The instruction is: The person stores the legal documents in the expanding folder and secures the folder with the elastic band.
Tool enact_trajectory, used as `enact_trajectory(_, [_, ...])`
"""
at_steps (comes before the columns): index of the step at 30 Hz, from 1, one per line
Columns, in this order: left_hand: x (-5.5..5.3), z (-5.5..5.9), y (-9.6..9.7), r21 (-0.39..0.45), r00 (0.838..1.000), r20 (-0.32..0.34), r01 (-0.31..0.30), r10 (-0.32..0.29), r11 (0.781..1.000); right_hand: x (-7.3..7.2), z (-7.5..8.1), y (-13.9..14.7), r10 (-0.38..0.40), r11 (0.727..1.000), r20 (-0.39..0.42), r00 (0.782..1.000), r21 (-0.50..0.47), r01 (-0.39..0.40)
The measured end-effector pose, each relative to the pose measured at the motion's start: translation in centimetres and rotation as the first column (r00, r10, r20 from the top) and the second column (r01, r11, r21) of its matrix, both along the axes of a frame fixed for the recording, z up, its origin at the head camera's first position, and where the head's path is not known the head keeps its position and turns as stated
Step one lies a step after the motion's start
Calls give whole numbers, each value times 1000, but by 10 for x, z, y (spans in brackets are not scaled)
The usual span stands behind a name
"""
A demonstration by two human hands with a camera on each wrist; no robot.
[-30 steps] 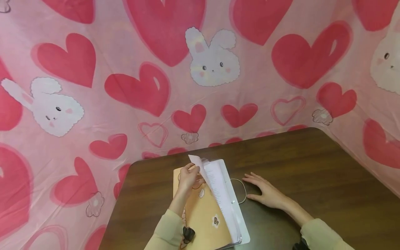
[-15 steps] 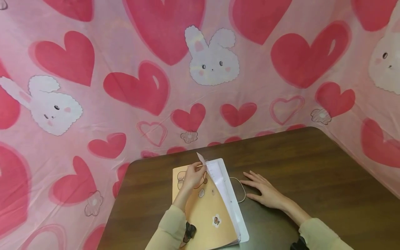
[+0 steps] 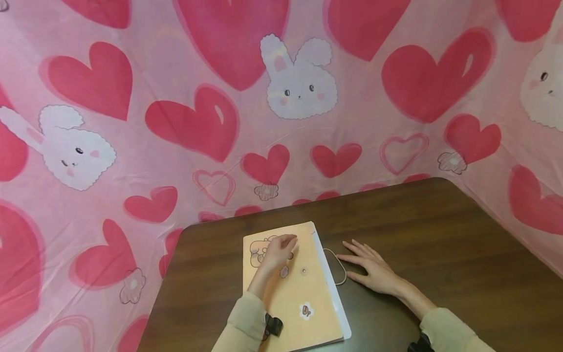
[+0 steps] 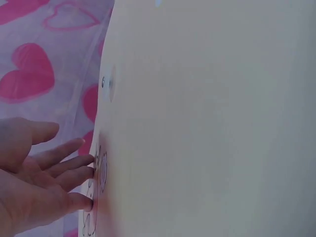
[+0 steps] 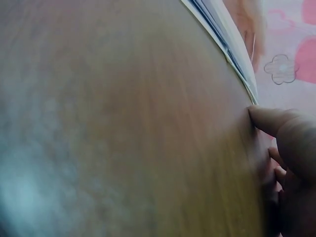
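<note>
A tan file folder (image 3: pixel 303 293) with cartoon and flower prints lies on the table, its cover down over the papers. My left hand (image 3: pixel 278 252) is on the upper part of the cover. In the left wrist view, that hand (image 4: pixel 42 180) has its fingers spread, several fingertips right at the cover (image 4: pixel 197 123). A pale elastic cord (image 3: pixel 340 266) loops out from the folder's right edge. Beside the cord, my right hand (image 3: pixel 374 269) rests on the table with fingers spread. The right wrist view shows its thumb (image 5: pixel 274 121) on the tabletop, near the folder's layered edge (image 5: pixel 229 49).
The dark wood table (image 3: pixel 409 220) has rounded far corners. Behind and around it hangs a pink cloth (image 3: pixel 352 98) printed with hearts and rabbits. A black strap device (image 3: pixel 273 325) sits on the left wrist.
My left hand has moved right and brought the cover down; the papers that showed at the right are now hidden beneath it. The right hand has stayed in place.
</note>
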State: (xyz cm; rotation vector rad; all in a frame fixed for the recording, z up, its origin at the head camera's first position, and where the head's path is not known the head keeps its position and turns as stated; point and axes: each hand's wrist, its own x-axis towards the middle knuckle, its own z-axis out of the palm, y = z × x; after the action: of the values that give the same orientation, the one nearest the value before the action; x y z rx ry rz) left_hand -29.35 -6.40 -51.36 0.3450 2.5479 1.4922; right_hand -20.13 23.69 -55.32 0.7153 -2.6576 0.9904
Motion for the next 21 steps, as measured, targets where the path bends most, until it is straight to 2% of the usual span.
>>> enact_trajectory(7, [0,-4,-5,-2,999,-35,23,-23,1000,-2,-2,-1,-5,1000,-16,1000,15,5])
enact_trajectory(9, [1,-3,-8,12,999,-17,40,-40,999,-2,-3,-2,-9,1000,-33,999,25,10])
enact_trajectory(12, [1,4,-17,17,995,17,103,-103,995,-3,-4,-4,-14,999,-63,998,37,16])
enact_trajectory(14, [2,11,-26,-18,985,34,169,-168,986,-4,-4,-5,-12,999,-67,998,41,15])
enact_trajectory(16, [5,18,-39,-83,967,18,253,-252,964,-4,-4,-5,-9,999,-63,998,44,12])
enact_trajectory(18, [9,26,-54,-160,944,-6,326,-331,932,-4,-5,-5,-10,999,-63,998,43,12])
enact_trajectory(21, [18,33,-75,-265,919,-21,375,-394,888,-2,-4,-2,-24,999,-73,997,44,27])
